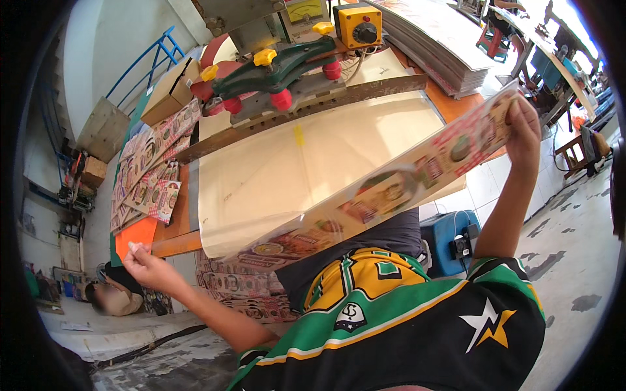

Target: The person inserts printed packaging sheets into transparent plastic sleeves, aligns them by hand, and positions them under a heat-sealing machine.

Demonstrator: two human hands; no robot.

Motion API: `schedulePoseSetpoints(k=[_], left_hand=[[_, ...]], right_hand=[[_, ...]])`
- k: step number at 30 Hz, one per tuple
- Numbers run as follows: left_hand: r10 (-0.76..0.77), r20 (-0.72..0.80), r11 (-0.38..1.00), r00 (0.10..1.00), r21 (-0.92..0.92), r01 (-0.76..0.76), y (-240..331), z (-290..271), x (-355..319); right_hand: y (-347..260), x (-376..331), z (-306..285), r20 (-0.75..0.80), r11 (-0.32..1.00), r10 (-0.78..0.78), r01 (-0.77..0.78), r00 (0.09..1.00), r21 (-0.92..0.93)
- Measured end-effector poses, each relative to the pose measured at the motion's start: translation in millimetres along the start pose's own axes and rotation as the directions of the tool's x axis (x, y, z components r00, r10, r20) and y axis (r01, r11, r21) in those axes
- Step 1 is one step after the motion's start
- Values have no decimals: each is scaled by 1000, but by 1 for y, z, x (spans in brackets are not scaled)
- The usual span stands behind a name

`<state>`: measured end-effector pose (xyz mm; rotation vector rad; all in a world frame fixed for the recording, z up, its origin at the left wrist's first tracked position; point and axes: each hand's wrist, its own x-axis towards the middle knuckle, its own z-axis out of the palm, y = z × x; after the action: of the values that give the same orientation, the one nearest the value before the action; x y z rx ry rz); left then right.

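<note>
A long printed cardboard strip [385,189] with food pictures slants across in front of me, its left end low and blurred. At its upper right end, my right hand [523,127] is closed on the strip. My left hand [153,267] is over the left front corner of the table, fingers pinched together, beside an orange sheet [137,238]. Whether anything thin lies between those fingers I cannot make out. Behind the strip lies a cream sheet [261,176] on the machine bed, under a metal bar [313,107] with a dark green clamp [274,72].
Several printed pieces [153,163] are heaped at the left, near a cardboard box [171,91]. A yellow control box [358,27] is on the machine. Flat boards [437,49] are stacked at the far right. A blue container [450,238] stands on the floor; another person [117,293] is at the lower left.
</note>
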<state>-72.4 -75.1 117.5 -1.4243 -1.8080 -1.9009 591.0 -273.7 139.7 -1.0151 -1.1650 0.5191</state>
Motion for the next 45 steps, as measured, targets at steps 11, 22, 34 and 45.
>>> schedulePoseSetpoints(k=[11, 22, 34, 45], left_hand=[[-75, -349, 754, 934, 594, 282, -283, -133, 142], [-271, 216, 927, 938, -206, 315, -172, -132, 74], [69, 724, 847, 687, -406, 343, -75, -155, 34], [270, 940, 790, 206, -339, 511, -41, -130, -15]], right_hand=[[29, -26, -276, -30, 994, 6, -2, 1000, 112], [68, -69, -277, -442, 973, 47, 59, 896, 223], [99, -55, -221, -408, 979, 94, -8, 908, 205], [109, -40, -100, -231, 926, 171, -76, 958, 369]])
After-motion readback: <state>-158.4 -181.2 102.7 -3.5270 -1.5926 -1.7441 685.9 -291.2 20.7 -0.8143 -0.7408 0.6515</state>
